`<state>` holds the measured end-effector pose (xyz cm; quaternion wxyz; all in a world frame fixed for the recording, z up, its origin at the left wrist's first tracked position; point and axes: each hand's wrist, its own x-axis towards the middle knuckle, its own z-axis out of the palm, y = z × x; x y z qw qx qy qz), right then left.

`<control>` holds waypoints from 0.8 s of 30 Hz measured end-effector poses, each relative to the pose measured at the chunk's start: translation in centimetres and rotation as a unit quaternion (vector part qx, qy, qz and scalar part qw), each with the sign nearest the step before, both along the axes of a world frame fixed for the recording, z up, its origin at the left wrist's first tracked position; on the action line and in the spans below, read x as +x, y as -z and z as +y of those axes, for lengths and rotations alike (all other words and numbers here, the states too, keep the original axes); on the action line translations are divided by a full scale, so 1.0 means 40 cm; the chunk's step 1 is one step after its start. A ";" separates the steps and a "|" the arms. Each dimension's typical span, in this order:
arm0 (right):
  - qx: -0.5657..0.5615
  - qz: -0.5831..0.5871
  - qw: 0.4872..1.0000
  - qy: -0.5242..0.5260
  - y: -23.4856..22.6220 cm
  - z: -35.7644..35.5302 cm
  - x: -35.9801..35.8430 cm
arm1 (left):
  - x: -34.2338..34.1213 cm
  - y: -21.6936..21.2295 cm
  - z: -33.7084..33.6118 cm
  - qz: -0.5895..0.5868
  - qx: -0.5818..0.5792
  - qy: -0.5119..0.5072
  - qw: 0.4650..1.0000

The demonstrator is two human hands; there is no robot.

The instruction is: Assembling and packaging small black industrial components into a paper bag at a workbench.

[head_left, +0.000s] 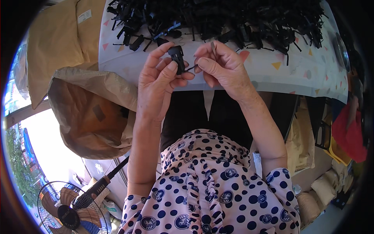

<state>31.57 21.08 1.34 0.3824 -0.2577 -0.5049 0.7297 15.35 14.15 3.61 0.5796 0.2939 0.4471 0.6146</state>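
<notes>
My left hand (pixel 157 80) is closed round a small black moulded plastic part (pixel 177 57), holding it upright between thumb and fingers. My right hand (pixel 222 68) is closed beside it, thumb against the forefinger. A thin, flat, metallic-looking strip like a small blade (pixel 213 50) shows between its fingers; its exact kind is unclear. A slim black sprig (pixel 191 68) spans the gap from the plastic part to the right fingertips. Beyond both hands, a large heap of similar black plastic parts (pixel 218 19) covers the far side of the table.
The table wears a white cloth (pixel 311 76) with coloured triangles. At left stands an open brown paper sack (pixel 91 113), with a larger brown sack (pixel 58 43) behind it. A fan (pixel 70 216) is at lower left. Bags (pixel 317 191) and a red cloth (pixel 348 130) lie at right.
</notes>
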 end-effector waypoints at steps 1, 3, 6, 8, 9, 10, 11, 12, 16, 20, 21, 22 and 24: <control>-0.028 0.044 0.999 -0.003 0.002 0.005 -0.005 | -0.004 0.003 -0.002 -0.022 0.000 0.021 1.000; -0.043 0.039 0.998 -0.016 0.002 0.008 -0.006 | 0.004 0.008 -0.007 -0.021 -0.007 0.041 0.999; -0.062 0.021 0.997 -0.046 0.003 0.014 -0.013 | 0.012 0.003 -0.015 -0.010 -0.010 0.051 0.999; -0.066 0.004 0.996 -0.060 0.002 0.015 -0.011 | 0.007 0.000 -0.022 0.050 -0.020 0.065 0.996; -0.076 -0.013 0.995 -0.071 -0.002 0.015 -0.009 | 0.005 -0.003 -0.025 0.050 -0.021 0.062 0.997; -0.085 -0.031 0.993 -0.080 -0.005 0.014 -0.008 | 0.005 -0.005 -0.026 0.102 -0.022 0.070 0.992; -0.086 -0.031 0.993 -0.081 -0.003 0.011 -0.008 | 0.005 -0.008 -0.027 0.154 -0.023 0.077 0.985; -0.079 -0.048 0.993 -0.075 0.000 0.005 -0.007 | 0.009 -0.012 -0.026 0.154 -0.023 0.077 0.985; -0.036 -0.058 0.997 -0.037 0.000 -0.012 -0.010 | 0.025 -0.003 -0.022 0.245 -0.033 0.096 0.964; -0.006 -0.093 0.996 -0.013 0.006 -0.027 0.003 | 0.044 0.001 -0.017 0.320 -0.017 0.110 0.941; -0.018 -0.072 0.997 -0.017 0.000 -0.029 0.007 | 0.052 0.003 -0.014 0.321 -0.017 0.114 0.940; -0.030 -0.050 0.998 -0.021 -0.004 -0.030 0.010 | 0.060 0.003 -0.011 0.316 -0.010 0.101 0.943; -0.037 -0.055 0.998 -0.011 -0.005 -0.028 0.017 | 0.074 0.007 -0.006 0.313 -0.003 0.092 0.945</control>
